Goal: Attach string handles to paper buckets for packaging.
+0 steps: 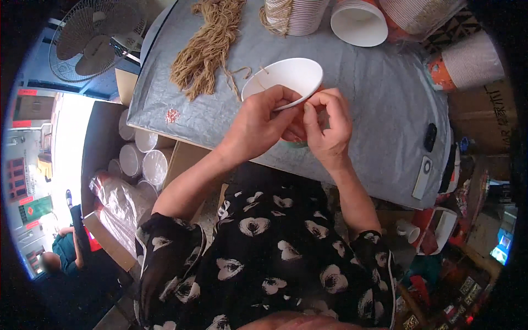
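Observation:
A round paper bucket (297, 74), white inside, is tilted over the near edge of the table, its mouth showing. My left hand (261, 118) grips its near rim, thumb outside and fingers curled over the edge. A thin strand of brown twine (264, 70) crosses the bucket's far left rim. My right hand (330, 121) is closed in a pinch against the right side of the rim; what lies between those fingertips is hidden. Beyond my left hand lies a loose bundle of brown twine (206, 49). My hands cover most of the bucket's outer wall.
Stacked paper buckets (302, 16) stand at the back, with another bucket (360, 25) on its side. Small pink-and-white pieces (172, 115) lie at left. A white remote (422, 177) and black object (430, 137) lie at right. A carton (110, 236) holds wrapped buckets; a fan (96, 41) stands far left.

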{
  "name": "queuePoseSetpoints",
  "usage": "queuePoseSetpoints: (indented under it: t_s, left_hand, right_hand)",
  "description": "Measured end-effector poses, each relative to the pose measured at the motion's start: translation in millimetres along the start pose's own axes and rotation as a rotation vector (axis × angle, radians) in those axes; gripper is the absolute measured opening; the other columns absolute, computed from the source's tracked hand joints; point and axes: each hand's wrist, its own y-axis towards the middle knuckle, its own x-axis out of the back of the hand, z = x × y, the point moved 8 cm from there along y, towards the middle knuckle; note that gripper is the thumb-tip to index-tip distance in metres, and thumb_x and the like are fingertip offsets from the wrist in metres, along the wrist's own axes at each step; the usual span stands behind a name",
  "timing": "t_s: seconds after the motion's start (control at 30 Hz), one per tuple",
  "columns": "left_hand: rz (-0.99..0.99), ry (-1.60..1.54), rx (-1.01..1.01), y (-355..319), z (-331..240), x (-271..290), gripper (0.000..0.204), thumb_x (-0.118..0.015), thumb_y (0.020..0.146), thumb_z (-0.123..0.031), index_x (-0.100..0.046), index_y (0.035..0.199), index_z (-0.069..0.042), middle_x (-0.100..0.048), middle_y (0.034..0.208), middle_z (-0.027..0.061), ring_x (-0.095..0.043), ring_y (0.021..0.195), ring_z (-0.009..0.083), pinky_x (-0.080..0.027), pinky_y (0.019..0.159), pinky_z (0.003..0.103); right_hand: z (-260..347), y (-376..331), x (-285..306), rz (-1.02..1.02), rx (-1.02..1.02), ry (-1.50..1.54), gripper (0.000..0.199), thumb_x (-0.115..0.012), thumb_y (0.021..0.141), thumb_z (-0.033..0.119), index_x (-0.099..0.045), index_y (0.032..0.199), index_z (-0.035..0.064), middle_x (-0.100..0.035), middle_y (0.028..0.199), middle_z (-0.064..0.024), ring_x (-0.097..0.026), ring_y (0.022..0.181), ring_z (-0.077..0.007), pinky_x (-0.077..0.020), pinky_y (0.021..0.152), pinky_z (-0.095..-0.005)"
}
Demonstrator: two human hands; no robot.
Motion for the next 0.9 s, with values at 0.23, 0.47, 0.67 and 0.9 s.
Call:
queuePoseSetpoints:
  t_s: [0.23, 0.47, 0.67, 0.9]
  left_hand:
    - [-0.22, 0.32, -0.24, -1, -15, 18, 0.024, -0.06, 0.093, 0.0, -0.05, 0.115, 0.003, -0.073, 0.097, 0.0221, -0.074, 0.074, 0.0234, -0.059, 0.065, 0.034]
    - [-0.244, 0.378, -0.202, 1, 15, 36, 0.025, -0.056, 0.092, 0.005, -0.052, 0.117, 0.002, -0.072, 0.102, 0.0203, -0.075, 0.083, 0.0244, -0.06, 0.067, 0.031]
    - [-0.215, 0.309, -0.151, -2, 29, 37, 0.027, -0.055, 0.093, 0.005, -0.054, 0.12, 0.002, -0.072, 0.106, 0.0187, -0.074, 0.089, 0.0224, -0.061, 0.071, 0.029]
    - [-0.215, 0.263, -0.12, -4, 34, 38, 0.026, -0.055, 0.093, 0.004, -0.055, 0.119, 0.003, -0.072, 0.106, 0.0168, -0.074, 0.089, 0.0215, -0.061, 0.072, 0.029]
  right_hand:
    - [-21, -23, 3, 0.047, -0.327, 0.382, 0.009, -0.063, 0.093, 0.007, -0.057, 0.091, 0.0005, -0.058, 0.086, -0.0029, -0.055, 0.078, -0.0132, -0.0461, 0.074, -0.0276]
    - [-66, -79, -23, 0.208, -0.8, 0.841, 0.016, -0.058, 0.098, 0.014, -0.062, 0.103, -0.0008, -0.066, 0.101, -0.0072, -0.063, 0.092, -0.014, -0.0499, 0.088, -0.0303]
    - [-71, -85, -41, 0.291, -0.88, 0.845, 0.029, -0.052, 0.097, 0.01, -0.059, 0.122, -0.0043, -0.067, 0.115, -0.0123, -0.062, 0.107, -0.0176, -0.0478, 0.096, -0.033]
    - [-73, -71, -53, 0.335, -0.747, 0.57, 0.033, -0.052, 0.103, 0.026, -0.065, 0.119, -0.0008, -0.068, 0.112, -0.0071, -0.06, 0.102, -0.0149, -0.0467, 0.094, -0.0304]
